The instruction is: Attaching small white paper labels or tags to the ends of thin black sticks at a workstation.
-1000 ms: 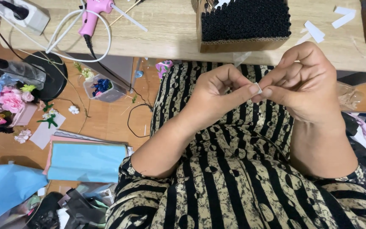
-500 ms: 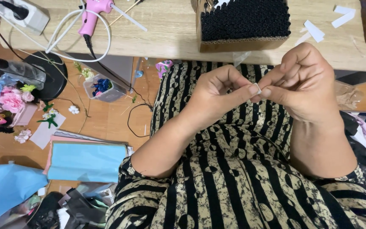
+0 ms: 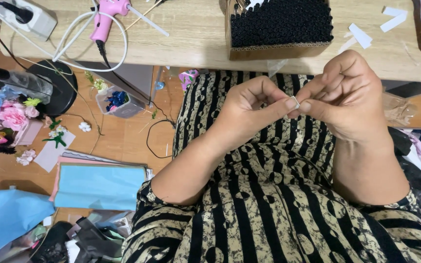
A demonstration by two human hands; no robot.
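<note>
Two hands meet in the middle, just below the edge of the wooden table (image 3: 196,41). The left hand (image 3: 252,109) and the right hand (image 3: 347,100) both pinch a tiny white piece (image 3: 294,102) between them. The fingertips of both hands are closed tight on it and touch each other. The piece is so small that its kind cannot be told. It sits over the lap, in front of the table edge, above a black and tan striped dress (image 3: 278,204). On the table, right behind the hands, stands a brown box (image 3: 278,48) packed full of thin black tubes (image 3: 281,22) standing upright. To the right of the box lie some white paper strips (image 3: 361,35). Far to the left of the box lies a pink glue gun (image 3: 107,14) with a white cord (image 3: 69,48) looping around it. At the far left corner of the table sits a white power strip (image 3: 30,17). Down on the floor, left of the table leg, there are pink and blue fake flowers (image 3: 1,114), a small clear cup (image 3: 118,102) with blue bits inside, and a stack of blue and pink paper sheets (image 3: 98,185).
</note>
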